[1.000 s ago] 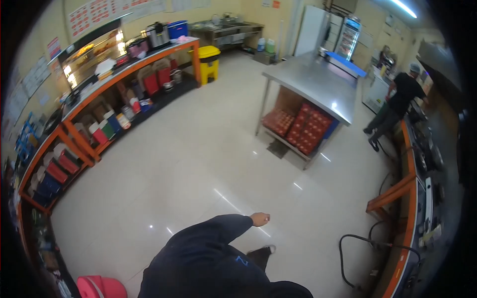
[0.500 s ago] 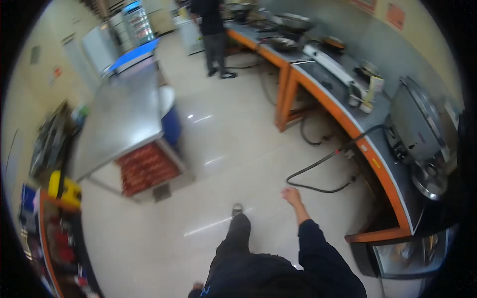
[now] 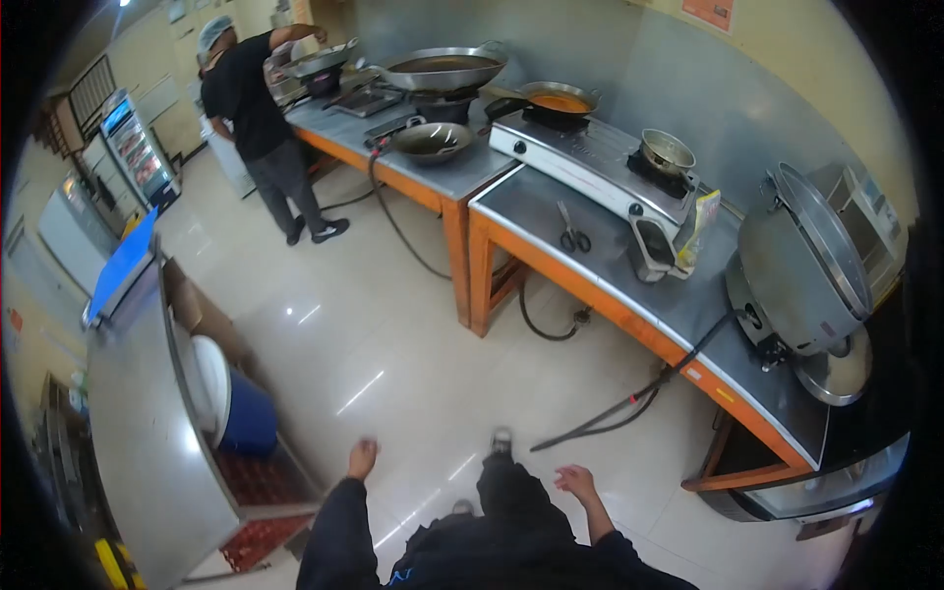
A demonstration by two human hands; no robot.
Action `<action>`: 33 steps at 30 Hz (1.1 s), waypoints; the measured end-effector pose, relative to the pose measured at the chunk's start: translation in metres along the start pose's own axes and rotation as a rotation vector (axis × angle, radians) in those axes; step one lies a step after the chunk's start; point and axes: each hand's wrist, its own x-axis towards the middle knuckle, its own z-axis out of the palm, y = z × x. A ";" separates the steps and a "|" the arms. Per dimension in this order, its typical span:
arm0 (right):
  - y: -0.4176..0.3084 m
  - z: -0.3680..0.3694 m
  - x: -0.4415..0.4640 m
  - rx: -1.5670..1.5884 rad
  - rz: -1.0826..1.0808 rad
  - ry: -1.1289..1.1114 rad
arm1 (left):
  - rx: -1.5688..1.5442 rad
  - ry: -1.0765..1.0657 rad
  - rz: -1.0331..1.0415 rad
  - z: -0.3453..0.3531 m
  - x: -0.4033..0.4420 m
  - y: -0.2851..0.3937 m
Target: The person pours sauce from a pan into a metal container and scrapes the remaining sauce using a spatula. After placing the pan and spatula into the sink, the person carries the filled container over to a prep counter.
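My left hand (image 3: 363,458) hangs over the floor in front of my body, its fingers curled in with nothing visible in them. It is nearest to the steel table (image 3: 143,423) on the left. My right hand (image 3: 577,483) is held out over the floor to the right of my shoe (image 3: 501,440), its fingers loosely apart and empty. Beyond it a black hose (image 3: 615,418) loops down from the orange-framed counter (image 3: 629,290). Neither hand touches anything.
On the counter are scissors (image 3: 573,228), a metal container (image 3: 651,249), a white stove (image 3: 590,162) and a large cooker (image 3: 801,270). Woks (image 3: 431,141) stand further back. A co-worker (image 3: 258,123) stands by them. A blue bin (image 3: 246,413) adjoins the steel table.
The view has swung right, bringing the stove counter closer and the steel table to the left edge. My left hand has come up into full view. The co-worker's arm now reaches over a pan.
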 end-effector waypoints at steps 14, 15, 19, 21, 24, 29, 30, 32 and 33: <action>-0.312 -0.003 0.240 0.091 -0.274 -0.045 | -0.771 -0.301 0.307 0.054 0.502 0.633; -0.341 -0.002 0.252 0.095 -0.335 -0.045 | -0.808 -0.265 0.258 0.060 0.535 0.655; -0.408 0.011 0.310 0.055 -0.452 0.032 | -0.925 -0.198 0.152 0.100 0.665 0.725; -0.429 0.020 0.322 0.150 -0.386 0.091 | -0.941 -0.209 0.113 0.123 0.716 0.742; -0.456 0.027 0.318 0.266 -0.293 0.150 | -0.834 -0.206 0.201 0.156 0.770 0.755; -0.460 0.033 0.316 0.406 -0.118 0.267 | -0.588 -0.222 0.268 0.176 0.789 0.742; -0.465 0.035 0.314 0.426 -0.099 0.301 | -0.591 -0.159 0.254 0.172 0.775 0.749; -0.486 0.025 0.318 0.438 -0.081 0.358 | -0.602 -0.224 0.254 0.167 0.776 0.753; -0.502 0.022 0.319 0.378 -0.077 0.386 | -0.597 -0.236 0.254 0.171 0.784 0.753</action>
